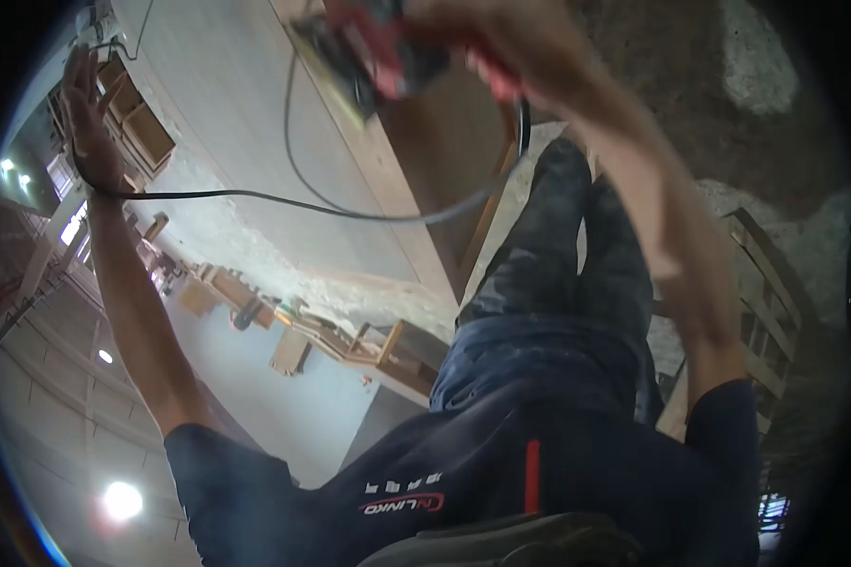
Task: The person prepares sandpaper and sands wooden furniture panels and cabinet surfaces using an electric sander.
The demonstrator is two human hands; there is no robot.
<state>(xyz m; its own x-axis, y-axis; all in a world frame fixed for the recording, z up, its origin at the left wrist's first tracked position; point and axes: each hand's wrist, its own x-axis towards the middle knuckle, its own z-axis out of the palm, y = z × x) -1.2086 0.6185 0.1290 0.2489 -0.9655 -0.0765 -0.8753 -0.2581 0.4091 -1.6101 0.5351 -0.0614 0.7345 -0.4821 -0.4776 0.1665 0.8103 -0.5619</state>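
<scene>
My right hand, blurred by motion, is wrapped round a red and black power tool at the top of the view. The tool is over the wooden edge of a large pale panel; whether it touches is unclear. A black cable hangs in a loop below the tool and runs left to my left wrist. My left hand is raised at the far left with its fingers stretched out, holding nothing, and the cable passes at its wrist.
Wooden pieces and frames lie along the floor beyond the panel. Wooden boxes stand near my left hand. On the right is a slatted wooden structure. My legs are beside the panel's wooden side.
</scene>
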